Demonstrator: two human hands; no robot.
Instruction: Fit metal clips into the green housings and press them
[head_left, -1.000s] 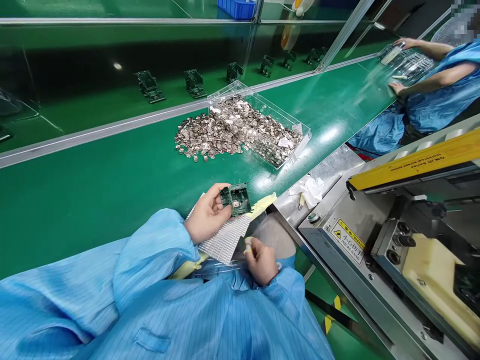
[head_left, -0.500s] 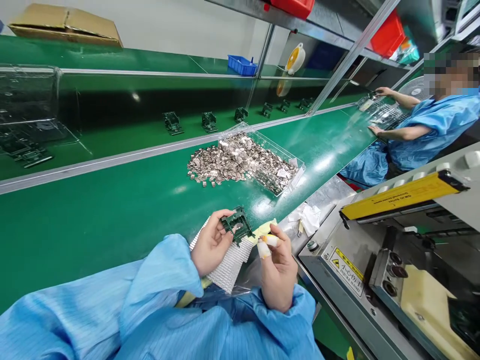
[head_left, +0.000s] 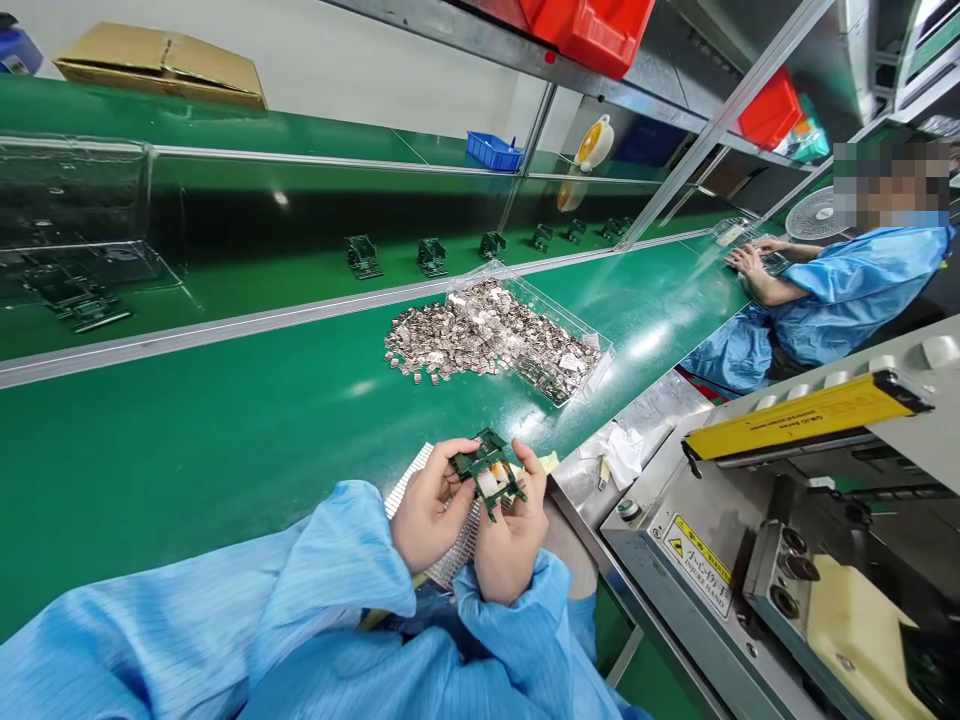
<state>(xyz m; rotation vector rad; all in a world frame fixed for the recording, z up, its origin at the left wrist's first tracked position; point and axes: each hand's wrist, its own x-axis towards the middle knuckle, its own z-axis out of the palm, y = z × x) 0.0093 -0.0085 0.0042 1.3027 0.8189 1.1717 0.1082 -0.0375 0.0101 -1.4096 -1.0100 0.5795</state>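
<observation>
A dark green plastic frame (head_left: 477,462) with an open middle is held above the front edge of the bench. My left hand (head_left: 429,515) pinches its left side between thumb and fingers. My right hand (head_left: 512,545) closes around its right side, and white-wrapped fingertips show through the opening. Whether a small part sits between those fingertips is hidden. Under my hands lies a silvery textured sheet (head_left: 409,478), partly covered by them. Beyond it, a heap of small metal pieces (head_left: 435,340) spills from a clear plastic tray (head_left: 606,362) lying on the green bench.
Several green frames (head_left: 432,256) stand in a row behind the metal rail (head_left: 300,309). To my right is a machine with a yellow bar (head_left: 802,418) and a warning label (head_left: 697,565). White crumpled tissue (head_left: 624,450) lies beside it. Another person (head_left: 847,290) works farther along the bench.
My right hand has moved left to the green plastic frame, and its wrapped fingers now show in the opening. The other person's hands have come closer together.
</observation>
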